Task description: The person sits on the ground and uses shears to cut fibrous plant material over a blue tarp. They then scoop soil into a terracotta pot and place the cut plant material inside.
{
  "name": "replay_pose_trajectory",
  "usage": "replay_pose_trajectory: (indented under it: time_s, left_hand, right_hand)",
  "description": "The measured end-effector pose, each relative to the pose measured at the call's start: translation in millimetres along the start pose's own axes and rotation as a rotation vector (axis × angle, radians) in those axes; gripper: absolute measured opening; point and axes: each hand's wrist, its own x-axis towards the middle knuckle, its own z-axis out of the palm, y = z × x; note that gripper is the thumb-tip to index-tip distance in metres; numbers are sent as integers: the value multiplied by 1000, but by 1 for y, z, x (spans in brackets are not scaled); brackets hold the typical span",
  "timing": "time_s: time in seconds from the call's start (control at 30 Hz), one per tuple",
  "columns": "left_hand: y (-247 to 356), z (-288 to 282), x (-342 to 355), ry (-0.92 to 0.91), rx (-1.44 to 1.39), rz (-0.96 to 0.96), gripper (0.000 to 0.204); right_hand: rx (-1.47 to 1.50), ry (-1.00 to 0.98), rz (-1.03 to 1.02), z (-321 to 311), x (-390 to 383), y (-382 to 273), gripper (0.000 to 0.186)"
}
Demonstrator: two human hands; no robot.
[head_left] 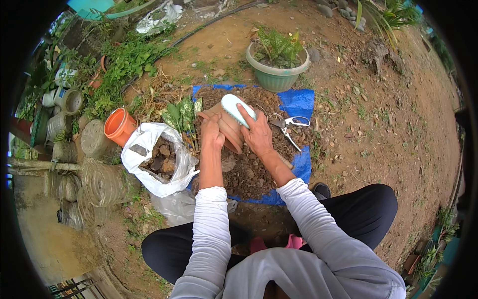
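The terracotta pot is held tilted above the blue sheet, nearer its far edge than its near one. The left hand has its fingers clamped on the pot's side. The right hand has its fingers closed around a pale oval brush, index finger laid along the back. The brush appears to bear against the pot; its underside is hidden.

Progress, as judged: scrubbing of the outer wall appears under way and unfinished. How much of the wall is clean cannot be determined, and the interior is out of sight. Loose soil already covers most of the sheet.

Count: one pot in hand; one brush; one sheet; one pair of shears, open, at the sheet's right edge; one white bag of soil lumps by the left edge; one orange pot beyond that bag; one green planter, planted, just past the far edge. Variegated leaves lie at the far left corner, number of stems indeterminable.
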Motion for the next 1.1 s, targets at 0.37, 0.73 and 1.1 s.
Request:
replay_pose_trajectory:
  time_s: [0.37,0.73,1.1]
  left_hand:
    - [1,5,7,78,-60,-23,32]
    - [9,-5,12,45,-91,-92,27]
    - [12,-16,-39,-174,75,36,43]
  right_hand:
    - [-115,2,23,-2,3,3,69]
    - [-187,-18,-71,-6,4,6,64]
    - [-206,50,190,-36,48,31,69]
